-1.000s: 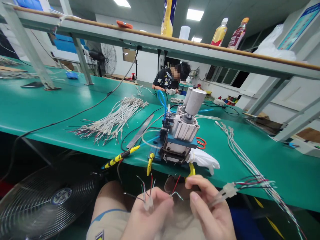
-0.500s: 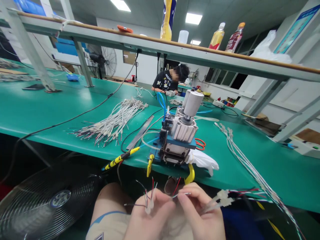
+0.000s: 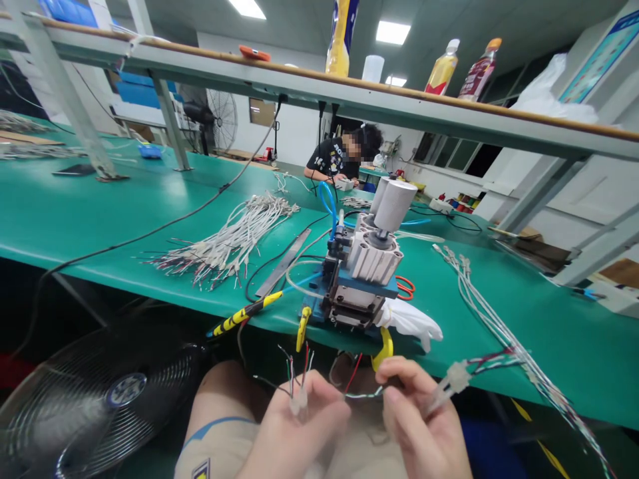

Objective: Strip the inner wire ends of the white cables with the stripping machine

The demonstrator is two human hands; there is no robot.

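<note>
Below the table edge, my left hand (image 3: 307, 422) is closed on a cable end; red and black wires and a white-green twisted pair (image 3: 363, 396) stick out of its pinch. Pale connectors (image 3: 298, 401) with thin coloured wires rise between its fingers. My right hand (image 3: 419, 416) holds more white cables, whose clear connectors (image 3: 456, 378) point right. Its thumb and index finger are at the far tip of the twisted pair. A pneumatic press (image 3: 367, 266) stands on the green table in front of both hands.
A bundle of white cables (image 3: 234, 239) lies left of the press, a metal ruler (image 3: 283, 263) beside it. Long cables (image 3: 484, 313) lie at right. A floor fan (image 3: 124, 392) is at lower left. Bottles (image 3: 442, 68) stand on the shelf (image 3: 299, 76). A person (image 3: 339, 156) sits opposite.
My right hand has moved right, away from my left hand, and its connectors have shifted with it. The white-green pair now shows stretched across the gap. The view has shifted slightly.
</note>
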